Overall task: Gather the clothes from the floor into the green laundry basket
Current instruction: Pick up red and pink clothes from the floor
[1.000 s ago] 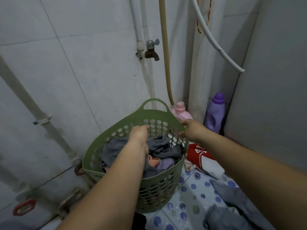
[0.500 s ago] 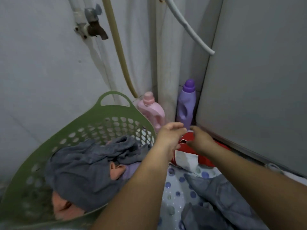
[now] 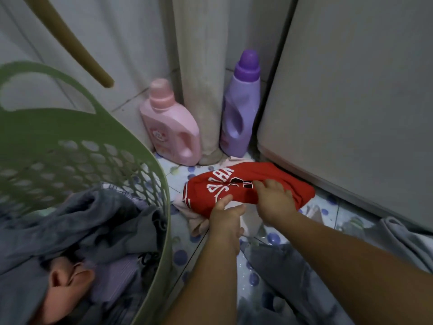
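Clothes [image 3: 77, 233] are lying in the green laundry basket [image 3: 150, 160] at near left, while beyond it on the dotted floor [image 3: 180, 254] the left hand [image 3: 226, 215] and right hand [image 3: 274, 198] are both gripping a red shirt [image 3: 234, 184], just before two detergent bottles [image 3: 171, 125].

Matt perforated plastic laundry basket [image 3: 150, 165], soft red cloth shirt [image 3: 236, 184], smooth plastic bottles [image 3: 171, 127], glossy floor tiles [image 3: 337, 207].

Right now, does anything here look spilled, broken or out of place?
Nothing spilled or broken. The pink bottle and purple bottle stand upright, capped. Only clothes lie loose on the floor: the red shirt both hands are on, and a grey garment nearer.
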A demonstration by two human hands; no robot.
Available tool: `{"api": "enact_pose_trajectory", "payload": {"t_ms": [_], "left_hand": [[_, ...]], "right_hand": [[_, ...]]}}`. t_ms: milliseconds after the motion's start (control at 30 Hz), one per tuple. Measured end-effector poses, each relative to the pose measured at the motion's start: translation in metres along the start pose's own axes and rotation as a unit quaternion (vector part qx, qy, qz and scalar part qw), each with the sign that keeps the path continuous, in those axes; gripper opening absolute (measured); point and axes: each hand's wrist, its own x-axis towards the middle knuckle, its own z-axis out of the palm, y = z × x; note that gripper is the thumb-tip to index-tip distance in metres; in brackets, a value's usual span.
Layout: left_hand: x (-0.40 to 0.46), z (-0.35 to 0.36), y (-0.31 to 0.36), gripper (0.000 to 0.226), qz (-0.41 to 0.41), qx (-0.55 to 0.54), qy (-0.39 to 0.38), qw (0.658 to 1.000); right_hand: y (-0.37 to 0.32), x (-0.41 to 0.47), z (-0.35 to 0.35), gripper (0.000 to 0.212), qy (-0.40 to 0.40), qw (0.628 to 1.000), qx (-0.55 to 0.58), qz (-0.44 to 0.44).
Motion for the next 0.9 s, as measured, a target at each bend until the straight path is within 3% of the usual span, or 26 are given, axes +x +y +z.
{"api": "enact_pose_trajectory", "payload": {"t_ms": [233, 300, 367, 467, 633, 700, 733, 767, 800, 833, 900], "left_hand": [[0.027, 0.001, -0.002, 0.05, -0.044, -0.094, 0.017, 0.994], [0.03, -0.001, -0.002, 0.05, -0.053, -0.108, 0.018, 0.993], [0.031, -0.002, 0.0, 0.054, -0.062, -0.113, 0.022, 0.991], [0.034, -0.004, 0.003, 0.069, -0.064, -0.108, 0.013, 0.992], [0.032, 0.001, 0.006, 0.096, -0.078, -0.08, -0.015, 0.994], [0.027, 0.001, 0.008, 0.098, -0.095, -0.095, -0.044, 0.99], [0.022, -0.001, 0.01, 0.097, -0.105, -0.114, -0.076, 0.985], [0.015, -0.003, 0.012, 0.085, -0.107, -0.116, -0.115, 0.981], [0.008, -0.004, 0.014, 0.067, -0.091, -0.122, -0.148, 0.977], [0.006, -0.004, 0.014, 0.054, -0.074, -0.134, -0.177, 0.972], [0.002, -0.003, 0.012, 0.045, -0.047, -0.165, -0.192, 0.966]], "right_hand": [[0.003, 0.032, 0.026, 0.038, 0.004, 0.998, -0.066, 0.013], [0.004, 0.032, 0.027, 0.033, 0.023, 0.999, -0.033, -0.002], [0.005, 0.029, 0.027, 0.026, 0.06, 0.994, 0.087, -0.018], [0.0, 0.014, 0.016, 0.012, 0.112, 0.914, 0.389, -0.007], [-0.008, -0.004, -0.019, 0.025, 0.166, 0.771, 0.611, 0.062], [-0.009, -0.011, -0.035, 0.025, 0.125, 0.68, 0.716, 0.095], [-0.009, -0.017, -0.042, 0.027, 0.076, 0.613, 0.781, 0.096], [-0.008, -0.021, -0.046, 0.029, 0.018, 0.559, 0.824, 0.092], [-0.008, -0.027, -0.05, 0.03, -0.041, 0.534, 0.84, 0.084], [-0.008, -0.031, -0.052, 0.031, -0.098, 0.542, 0.831, 0.081], [-0.007, -0.037, -0.052, 0.042, -0.19, 0.596, 0.777, 0.071]]}}
